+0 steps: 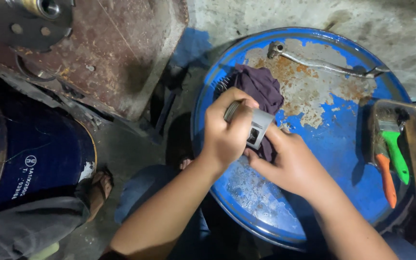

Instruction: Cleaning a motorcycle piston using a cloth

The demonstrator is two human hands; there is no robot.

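Left hand (227, 132) clamps the grey piston (256, 126); right hand (290, 161) pinches the purple rag (261, 89) beneath.

The drum lid (343, 139) is bright blue with rust-brown and pale grey patches. On it, a dark purple rag (261, 86), a grey metal piston (255, 126), and 2 brushes: green-handled (395, 151), orange-handled (386, 175).

Both forearms are bare, with no sleeves, gloves, rings or watch on the left hand (227, 135) or right hand (290, 163). Blue trousers cover the legs below.
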